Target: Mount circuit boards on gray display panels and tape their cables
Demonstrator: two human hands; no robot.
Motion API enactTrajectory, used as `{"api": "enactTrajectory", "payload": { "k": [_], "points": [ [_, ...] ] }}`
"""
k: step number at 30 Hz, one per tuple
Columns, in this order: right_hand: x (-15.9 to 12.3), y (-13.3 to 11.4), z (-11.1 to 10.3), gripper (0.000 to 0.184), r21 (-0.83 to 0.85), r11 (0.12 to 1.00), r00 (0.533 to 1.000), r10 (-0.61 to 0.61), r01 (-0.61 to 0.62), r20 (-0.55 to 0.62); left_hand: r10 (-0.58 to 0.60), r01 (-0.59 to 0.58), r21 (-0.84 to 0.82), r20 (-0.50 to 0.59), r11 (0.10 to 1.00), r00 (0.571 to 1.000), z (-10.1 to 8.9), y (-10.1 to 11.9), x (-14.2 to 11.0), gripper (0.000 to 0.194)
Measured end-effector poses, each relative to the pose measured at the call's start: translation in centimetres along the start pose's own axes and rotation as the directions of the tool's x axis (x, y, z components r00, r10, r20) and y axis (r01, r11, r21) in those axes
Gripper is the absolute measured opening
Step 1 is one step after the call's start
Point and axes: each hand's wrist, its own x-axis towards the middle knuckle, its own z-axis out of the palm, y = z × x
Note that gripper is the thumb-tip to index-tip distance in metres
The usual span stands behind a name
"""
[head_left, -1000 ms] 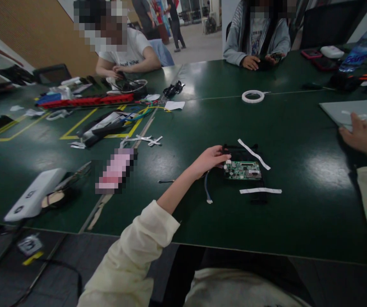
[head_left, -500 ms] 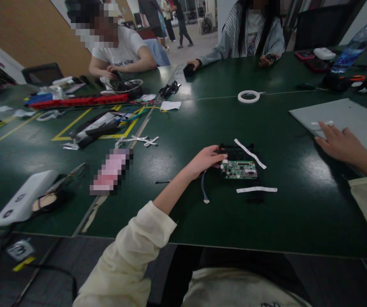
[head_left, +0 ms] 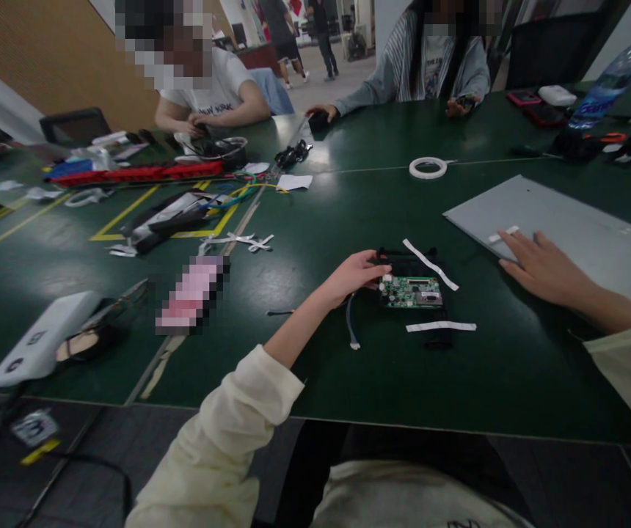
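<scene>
My left hand (head_left: 356,277) is closed at the left edge of a green circuit board (head_left: 410,291), thumb on its upper corner and the other fingers beside a black frame. That black frame (head_left: 406,254) shows behind the board, partly hidden. A short dark cable (head_left: 351,323) with a white plug trails below this hand. One white strip (head_left: 431,264) slants above the board; another white strip (head_left: 441,326) lies below it. My right hand (head_left: 552,273) rests flat, fingers stretched, on a thin grey panel (head_left: 580,235). Near its fingertips a small white strip (head_left: 503,234) is stuck to the panel's edge.
A tape roll (head_left: 428,168) lies farther back, and a water bottle (head_left: 613,81) stands at right. To the left are a phone (head_left: 191,295), a white power bank (head_left: 45,339) and a red power strip (head_left: 139,174). Two people sit across the table.
The grey panel has slid left, closer to the circuit board, with my right hand moving along on it. My left hand and the board have stayed put.
</scene>
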Motion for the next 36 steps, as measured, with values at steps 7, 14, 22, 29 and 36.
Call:
{"api": "enactTrajectory", "payload": {
  "k": [7,14,22,29,36],
  "points": [
    [0.5,-5.0,-1.1,0.069,0.0,0.996,0.995,-0.092,0.093,0.036,-0.009,0.009,-0.012,-0.005,1.0,1.0,0.0,0.0,0.0,0.033],
    [0.8,-7.8,-1.8,0.07,0.06,0.984,0.985,-0.169,0.166,0.041,-0.016,0.015,-0.022,-0.039,1.0,0.999,0.2,0.1,0.1,0.034],
    [0.9,-9.7,-2.4,0.071,0.103,0.965,0.967,-0.247,0.239,0.065,-0.016,0.013,-0.044,-0.068,0.999,0.998,0.2,0.4,-0.2,0.034],
    [1.1,-10.4,-3.8,0.071,0.312,0.944,0.987,-0.138,0.105,0.086,-0.023,0.021,-0.022,-0.069,1.0,0.997,0.2,0.4,-0.2,0.034],
    [0.7,1.7,-4.2,0.089,0.254,0.888,0.9,0.42,-0.383,-0.111,-0.022,0.02,-0.02,-0.066,1.0,0.998,0.1,0.2,0.0,0.034]
  ]
}}
